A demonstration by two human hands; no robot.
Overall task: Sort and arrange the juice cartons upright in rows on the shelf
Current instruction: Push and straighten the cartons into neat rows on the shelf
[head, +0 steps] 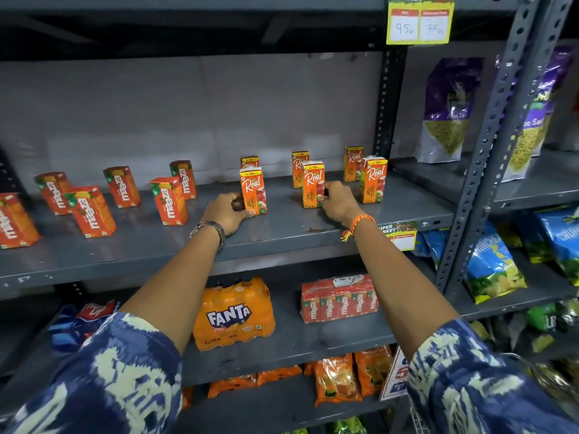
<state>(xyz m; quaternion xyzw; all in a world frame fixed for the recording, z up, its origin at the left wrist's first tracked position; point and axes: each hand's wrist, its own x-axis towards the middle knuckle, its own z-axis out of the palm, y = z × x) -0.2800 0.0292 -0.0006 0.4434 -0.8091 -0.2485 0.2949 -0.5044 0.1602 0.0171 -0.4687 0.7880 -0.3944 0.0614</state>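
- The long grey metal shelf [156, 255] carries everything, all cartons upright but spread loosely, so I'd say rows aren't tight yet.
- Red-orange Maaza mango cartons [91, 211] sit left, kept by brand.
- Orange Real apple cartons [374, 180] stand right, in near and far lines.
- Left hand [227, 213] clamps the near-left Real carton [253, 191]; right hand [338, 202] clamps the near-middle one [312, 184], probably to line them up.

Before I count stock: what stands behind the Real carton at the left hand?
Behind that front Real carton stands another Real carton; only its top shows, the rest is covered.
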